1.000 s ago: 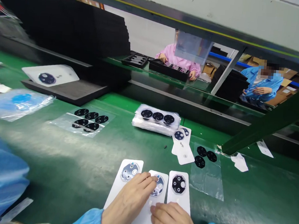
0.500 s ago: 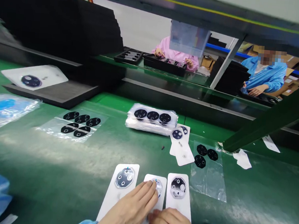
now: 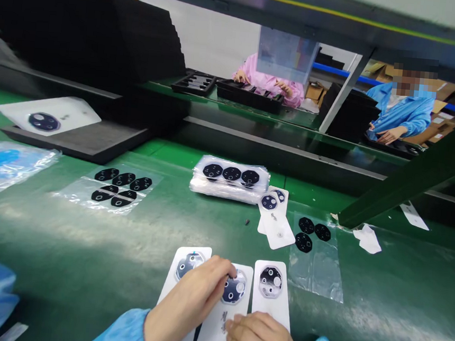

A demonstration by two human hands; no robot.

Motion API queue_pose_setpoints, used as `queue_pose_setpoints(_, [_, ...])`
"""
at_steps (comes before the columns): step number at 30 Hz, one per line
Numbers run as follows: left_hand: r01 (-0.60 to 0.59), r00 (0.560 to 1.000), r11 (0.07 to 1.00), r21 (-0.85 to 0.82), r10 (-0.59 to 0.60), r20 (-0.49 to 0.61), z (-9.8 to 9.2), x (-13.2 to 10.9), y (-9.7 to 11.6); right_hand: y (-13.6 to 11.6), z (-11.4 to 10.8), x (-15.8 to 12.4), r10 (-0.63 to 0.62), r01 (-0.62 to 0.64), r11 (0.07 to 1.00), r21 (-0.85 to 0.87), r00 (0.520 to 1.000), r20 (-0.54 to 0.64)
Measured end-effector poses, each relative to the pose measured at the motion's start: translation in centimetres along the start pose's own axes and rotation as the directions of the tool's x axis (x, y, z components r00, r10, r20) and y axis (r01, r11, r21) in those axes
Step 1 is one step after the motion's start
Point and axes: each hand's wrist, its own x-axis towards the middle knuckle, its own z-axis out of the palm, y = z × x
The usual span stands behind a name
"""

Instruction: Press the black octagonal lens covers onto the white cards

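Three white rectangular back panels, each with an octagonal camera window, lie side by side before me. My left hand (image 3: 196, 292) reaches over the left panel (image 3: 175, 285), partly covering its window. Its fingertips are pinched at the upper left edge of the dark window (image 3: 236, 292) on the middle panel (image 3: 213, 336); what they hold is too small to make out. My right hand (image 3: 262, 339) lies on the lower part of the middle panel, fingers together and slightly bent. It also overlaps the right panel (image 3: 271, 308), whose shiny window (image 3: 271, 282) is uncovered.
Beyond lie a stack of bagged black octagonal pieces (image 3: 229, 184), two overlapping white panels (image 3: 276, 222), and clear bags with black pieces at left (image 3: 116, 187) and right (image 3: 318, 266). A slanted green post (image 3: 402, 175) stands at right. Two people work across the bench.
My left hand has lifted from lying flat over the middle window to a pinch at its upper edge, exposing the window. The blue tab there is now hidden. My right hand stays on the panel.
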Motion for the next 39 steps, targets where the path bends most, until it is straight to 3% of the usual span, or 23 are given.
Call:
queue_pose_setpoints(2, [0.038,0.999,0.999,0.022,-0.038,-0.003,-0.1,1.1,0.1,0.0,0.0,-0.1,0.004,-0.004,1.0,0.001,1.0,0.014])
queue_pose_setpoints(7, [0.016,0.994,0.996,0.084,-0.025,0.111,-0.2,3.4,0.7,0.0,-0.4,-0.2,-0.005,0.005,1.0,0.006,0.998,0.058])
queue_pose_setpoints(16, [-0.054,0.979,0.985,0.162,0.02,0.202,-1.2,4.4,0.8,0.1,-0.6,-0.1,0.012,-0.013,1.0,0.014,0.998,0.068])
queue_pose_setpoints(25, [-0.229,0.968,0.877,0.422,0.159,0.195,-0.2,2.8,1.9,-0.2,-0.6,-0.3,0.029,-0.031,0.999,0.02,0.997,0.068])
queue_pose_setpoints(30, [-0.236,0.972,0.792,0.563,0.189,0.142,1.3,1.7,2.3,-0.1,-0.7,-0.2,0.037,-0.038,0.999,0.01,0.997,0.068])
queue_pose_setpoints(34, [-0.26,0.964,0.671,0.695,0.223,0.145,1.8,1.1,2.8,0.0,-0.7,-0.4,0.047,-0.049,0.998,0.029,0.996,0.08])
queue_pose_setpoints(39, [-0.243,0.955,0.672,0.7,0.292,0.05,2.5,-0.1,3.7,-0.1,-0.6,-0.8,0.043,-0.048,0.998,0.048,0.995,0.095])
